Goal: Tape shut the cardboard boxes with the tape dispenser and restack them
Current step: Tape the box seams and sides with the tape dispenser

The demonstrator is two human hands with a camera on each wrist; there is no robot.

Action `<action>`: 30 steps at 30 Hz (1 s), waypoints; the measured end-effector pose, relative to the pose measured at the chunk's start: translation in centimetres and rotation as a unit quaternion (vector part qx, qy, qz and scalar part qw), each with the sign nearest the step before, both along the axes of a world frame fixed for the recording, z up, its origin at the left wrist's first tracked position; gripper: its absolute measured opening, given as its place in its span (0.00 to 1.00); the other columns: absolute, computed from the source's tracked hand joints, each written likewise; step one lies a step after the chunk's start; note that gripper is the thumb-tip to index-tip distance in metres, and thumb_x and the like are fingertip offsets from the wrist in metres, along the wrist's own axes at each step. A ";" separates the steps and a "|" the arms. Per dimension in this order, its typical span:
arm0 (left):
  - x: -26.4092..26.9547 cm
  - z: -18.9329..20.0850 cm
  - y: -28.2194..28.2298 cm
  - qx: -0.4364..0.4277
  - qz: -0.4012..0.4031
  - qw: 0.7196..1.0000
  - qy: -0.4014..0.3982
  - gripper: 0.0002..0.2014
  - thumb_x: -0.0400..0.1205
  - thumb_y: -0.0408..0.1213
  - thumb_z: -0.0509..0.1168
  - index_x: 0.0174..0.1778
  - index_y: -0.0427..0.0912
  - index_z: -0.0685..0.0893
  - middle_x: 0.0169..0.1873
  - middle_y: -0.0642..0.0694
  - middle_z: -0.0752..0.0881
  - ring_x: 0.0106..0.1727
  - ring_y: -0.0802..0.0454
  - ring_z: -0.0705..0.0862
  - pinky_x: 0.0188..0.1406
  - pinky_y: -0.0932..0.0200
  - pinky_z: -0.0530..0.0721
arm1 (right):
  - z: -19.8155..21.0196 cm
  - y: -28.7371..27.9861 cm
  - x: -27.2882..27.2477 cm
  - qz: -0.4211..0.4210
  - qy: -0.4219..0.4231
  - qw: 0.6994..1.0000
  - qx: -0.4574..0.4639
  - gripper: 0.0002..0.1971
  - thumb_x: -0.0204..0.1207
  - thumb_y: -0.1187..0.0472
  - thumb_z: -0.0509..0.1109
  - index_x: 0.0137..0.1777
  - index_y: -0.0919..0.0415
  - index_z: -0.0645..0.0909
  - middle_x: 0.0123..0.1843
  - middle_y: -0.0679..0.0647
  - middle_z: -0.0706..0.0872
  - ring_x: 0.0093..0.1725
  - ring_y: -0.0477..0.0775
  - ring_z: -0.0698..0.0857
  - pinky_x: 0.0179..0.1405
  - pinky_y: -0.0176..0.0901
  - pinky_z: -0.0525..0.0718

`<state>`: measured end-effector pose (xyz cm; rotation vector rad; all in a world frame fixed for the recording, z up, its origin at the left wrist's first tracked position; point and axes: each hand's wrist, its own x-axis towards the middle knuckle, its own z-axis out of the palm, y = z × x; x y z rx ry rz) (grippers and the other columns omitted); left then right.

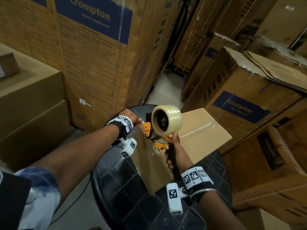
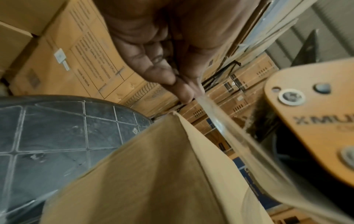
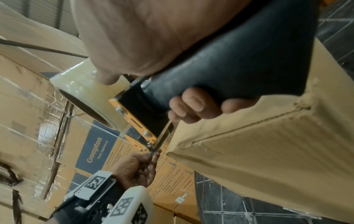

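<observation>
Tape end (image 2: pixel 214 119) pinched in left hand (image 1: pixel 131 119) fingers; tape dispenser (image 1: pixel 163 130) handle gripped by right hand (image 1: pixel 172 156). Strip best kept taut, aligned over cardboard box (image 1: pixel 199 135) seam before being pressed down.

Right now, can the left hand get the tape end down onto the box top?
Probably yes. The left hand pinches the tape end just above the box, while the right hand holds the tape dispenser to one side; nothing lies between.

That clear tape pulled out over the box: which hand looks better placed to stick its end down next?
Probably the left hand: its fingers already pinch the tape end above the cardboard box. The right hand is occupied gripping the tape dispenser.
</observation>
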<state>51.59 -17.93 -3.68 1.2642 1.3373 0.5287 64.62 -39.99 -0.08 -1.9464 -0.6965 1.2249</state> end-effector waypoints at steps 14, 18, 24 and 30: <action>0.8 -2.1 1.2 0.075 -0.019 0.995 0.056 0.09 0.78 0.38 0.76 0.34 0.38 0.92 0.29 0.43 0.91 0.34 0.50 0.92 0.48 0.53 0.91 | -0.1 1.4 -0.9 0.017 -0.081 0.997 -0.001 0.50 0.50 0.03 0.45 0.29 0.54 0.75 0.25 0.51 0.74 0.21 0.48 0.70 0.26 0.41 0.72; 1.0 -2.9 1.4 0.084 -0.006 0.993 0.078 0.11 0.81 0.34 0.71 0.31 0.40 0.90 0.31 0.40 0.91 0.32 0.48 0.91 0.43 0.54 0.91 | -0.1 1.9 -0.9 0.022 -0.093 0.995 -0.016 0.51 0.51 0.03 0.44 0.31 0.55 0.76 0.24 0.51 0.75 0.21 0.49 0.71 0.27 0.41 0.74; 1.0 -3.7 1.6 0.044 -0.033 0.991 0.120 0.08 0.78 0.39 0.75 0.43 0.37 0.92 0.36 0.41 0.90 0.38 0.48 0.90 0.35 0.62 0.84 | -0.7 2.3 -0.5 0.023 -0.089 0.995 -0.025 0.52 0.51 0.03 0.46 0.31 0.56 0.77 0.25 0.52 0.75 0.21 0.50 0.72 0.28 0.44 0.74; 1.1 -5.7 2.4 0.060 -0.085 0.980 0.172 0.17 0.80 0.49 0.66 0.58 0.45 0.90 0.60 0.40 0.87 0.59 0.40 0.85 0.49 0.54 0.83 | -0.9 2.7 -0.1 0.024 -0.077 0.996 -0.038 0.51 0.52 0.03 0.44 0.29 0.55 0.76 0.25 0.52 0.75 0.21 0.50 0.72 0.27 0.43 0.74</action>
